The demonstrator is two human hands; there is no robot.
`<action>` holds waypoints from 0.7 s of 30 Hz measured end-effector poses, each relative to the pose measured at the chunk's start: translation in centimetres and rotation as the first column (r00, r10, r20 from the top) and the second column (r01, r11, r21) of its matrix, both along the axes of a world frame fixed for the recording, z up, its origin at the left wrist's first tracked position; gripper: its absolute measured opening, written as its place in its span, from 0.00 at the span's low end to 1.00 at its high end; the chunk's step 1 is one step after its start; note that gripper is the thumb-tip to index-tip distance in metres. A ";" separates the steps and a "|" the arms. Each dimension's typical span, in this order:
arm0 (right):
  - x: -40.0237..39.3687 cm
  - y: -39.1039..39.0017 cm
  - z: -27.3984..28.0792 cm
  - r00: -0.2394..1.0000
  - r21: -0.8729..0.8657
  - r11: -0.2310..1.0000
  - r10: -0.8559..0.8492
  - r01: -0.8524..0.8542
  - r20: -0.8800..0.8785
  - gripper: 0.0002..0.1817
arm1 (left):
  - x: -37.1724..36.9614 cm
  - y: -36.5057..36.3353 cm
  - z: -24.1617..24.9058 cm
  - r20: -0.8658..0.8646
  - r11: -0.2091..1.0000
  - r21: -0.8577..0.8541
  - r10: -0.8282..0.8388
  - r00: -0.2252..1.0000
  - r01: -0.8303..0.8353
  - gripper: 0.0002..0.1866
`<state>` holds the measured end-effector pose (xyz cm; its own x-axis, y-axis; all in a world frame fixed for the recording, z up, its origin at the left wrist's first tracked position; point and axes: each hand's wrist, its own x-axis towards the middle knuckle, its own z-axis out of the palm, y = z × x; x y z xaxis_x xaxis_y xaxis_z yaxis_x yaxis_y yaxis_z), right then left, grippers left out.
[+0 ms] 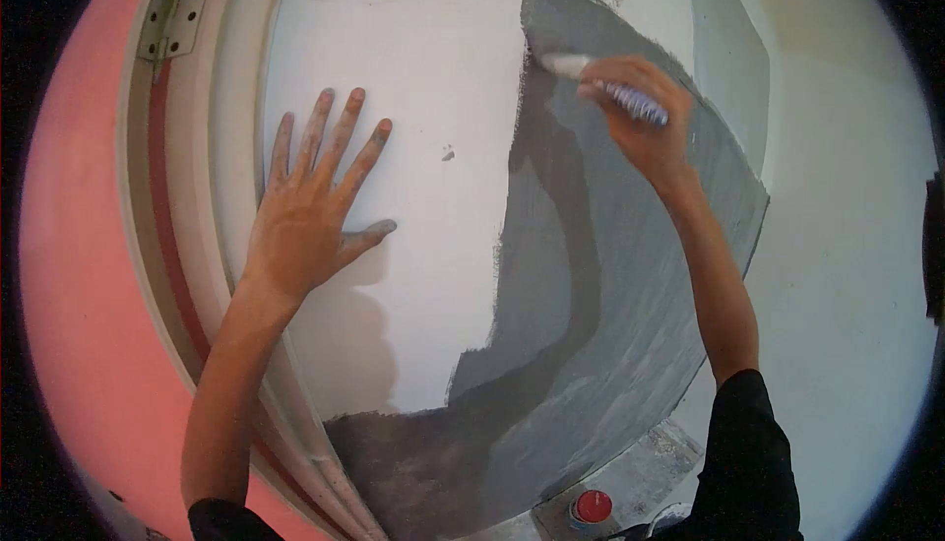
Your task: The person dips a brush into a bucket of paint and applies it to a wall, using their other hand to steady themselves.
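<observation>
The left hand (313, 208) lies flat on the white wall (433, 78), fingers spread, grey smudges on the fingertips (383, 128). A pink frame (79, 275) runs along its outer side. The right hand (645, 113) grips a brush (600, 80), its bristles pressed to the wall at the upper edge of the grey patch (610, 295), which spreads below and to both sides of that hand. Far below the right forearm sits a red can (592, 507).
</observation>
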<state>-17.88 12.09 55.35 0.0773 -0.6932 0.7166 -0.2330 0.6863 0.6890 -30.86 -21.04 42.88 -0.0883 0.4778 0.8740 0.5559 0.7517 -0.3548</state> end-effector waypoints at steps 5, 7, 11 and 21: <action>2.1 -1.1 -1.1 0.999 0.009 1.000 0.013 -0.013 -0.043 0.12 | -0.2 0.0 -0.1 -0.012 1.000 0.000 0.010 1.000 -0.010 0.58; 2.5 -1.3 0.7 0.987 0.029 0.998 0.055 -0.051 -0.148 0.11 | -0.1 0.1 0.0 -0.015 1.000 -0.006 0.016 1.000 -0.016 0.58; 1.1 -1.9 3.8 0.966 0.029 0.999 0.027 -0.020 -0.257 0.12 | -0.1 0.1 0.0 -0.015 0.999 -0.012 0.039 0.999 -0.039 0.58; 1.6 -2.2 -5.2 0.974 0.051 0.994 -0.102 0.094 0.201 0.17 | -0.5 0.1 -0.2 -0.031 1.000 0.005 0.005 1.000 -0.005 0.59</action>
